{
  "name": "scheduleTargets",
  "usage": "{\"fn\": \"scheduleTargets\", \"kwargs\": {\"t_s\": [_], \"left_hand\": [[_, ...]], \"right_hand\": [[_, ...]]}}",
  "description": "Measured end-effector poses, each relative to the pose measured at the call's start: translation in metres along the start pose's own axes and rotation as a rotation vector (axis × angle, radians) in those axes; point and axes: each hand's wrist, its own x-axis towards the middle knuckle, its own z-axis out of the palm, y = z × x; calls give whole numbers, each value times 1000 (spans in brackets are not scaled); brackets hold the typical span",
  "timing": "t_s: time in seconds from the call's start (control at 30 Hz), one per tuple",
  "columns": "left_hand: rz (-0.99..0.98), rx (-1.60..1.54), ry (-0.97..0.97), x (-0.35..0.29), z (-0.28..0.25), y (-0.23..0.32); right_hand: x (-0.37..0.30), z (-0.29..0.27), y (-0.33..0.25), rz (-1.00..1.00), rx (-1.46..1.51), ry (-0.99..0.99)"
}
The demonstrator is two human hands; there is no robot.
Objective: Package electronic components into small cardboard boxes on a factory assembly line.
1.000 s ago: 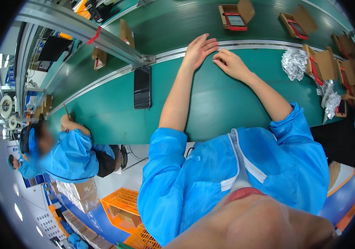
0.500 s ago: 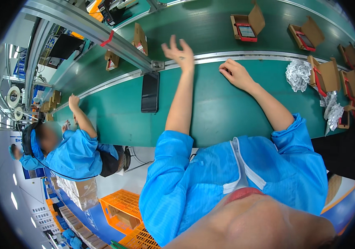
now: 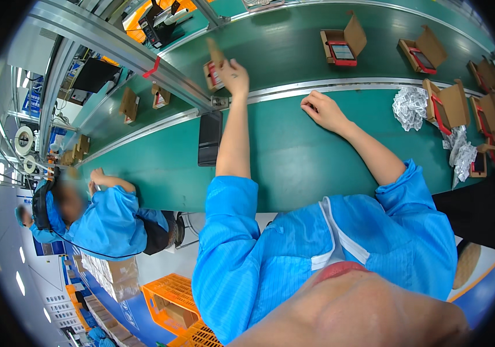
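Note:
My left hand (image 3: 234, 78) reaches over the conveyor with its fingers stretched out. It is at the right side of a small open carton (image 3: 213, 76) with red and white contents and a blurred, raised lid; whether the fingers touch it I cannot tell. My right hand (image 3: 321, 110) rests near the metal rail on the green worktop (image 3: 299, 156), fingers curled in and nothing visible in them. A black smartphone (image 3: 209, 139) lies on the worktop left of my left forearm. Beyond the rail stands an open carton (image 3: 343, 49) with a red-framed device inside.
Crumpled clear-white wrapping (image 3: 410, 109) lies at the right, beside several open cartons (image 3: 453, 107). A metal post (image 3: 186, 89) slants across the far left. Two cartons (image 3: 159, 96) stand beyond it. A co-worker in blue (image 3: 105, 214) sits at the left; an orange crate (image 3: 172, 298) is below.
My left hand has moved left, and an open carton now appears beside its fingers. Another carton shows farther left, past the post. My right hand has barely moved.

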Motion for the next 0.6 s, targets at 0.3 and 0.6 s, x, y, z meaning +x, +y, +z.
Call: {"fn": "scheduleTargets", "kwargs": {"t_s": [0.3, 0.6], "left_hand": [[-165, -870, -115, -69, -22, 120], [-445, -725, -220, -67, -8, 59]], "right_hand": [[31, 11, 23, 94, 42, 293], [131, 20, 22, 238, -147, 217]]}}
